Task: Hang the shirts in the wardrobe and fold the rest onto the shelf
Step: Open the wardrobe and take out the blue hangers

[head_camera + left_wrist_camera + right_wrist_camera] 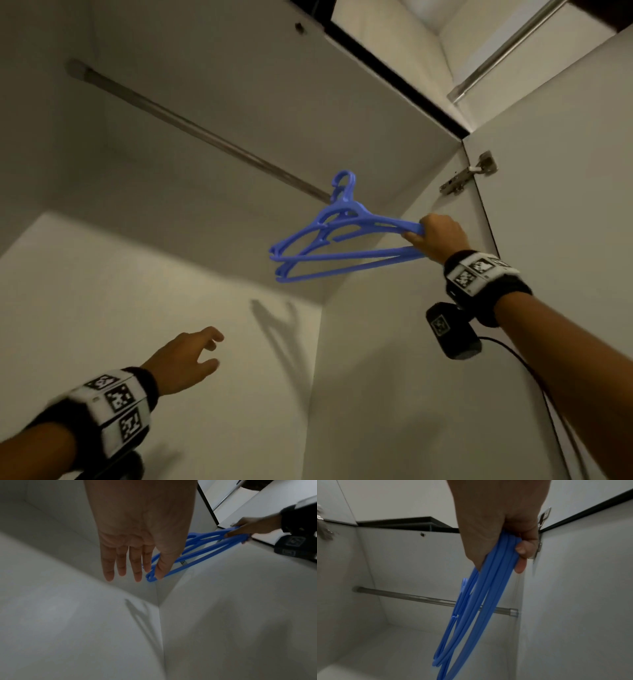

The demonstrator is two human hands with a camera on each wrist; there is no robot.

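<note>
Looking up from the head view, the right hand (436, 236) is gripping a couple of blue hangers (337, 236) by one shoulder end, hooks sitting right at the rail (191, 128) near its right end, by the wardrobe's side wall (394, 342). Can't tell if the hooks are actually over the bar or just in front of it. Left hand (186, 359) floats lower down, fingers loose, holding nothing.

Left wrist view: fingers (121, 563) hang straight and relaxed, hangers (202, 550) beyond them.

Right wrist view: fingers (521, 550) curled round the bundled hanger arms (488, 588), rail (412, 598) behind.

Light, stiff plastic I'd guess, a bit slick, and stacked ones slide apart. Grabbing near the neck would probably steer the hooks better. No shirts in sight.
</note>
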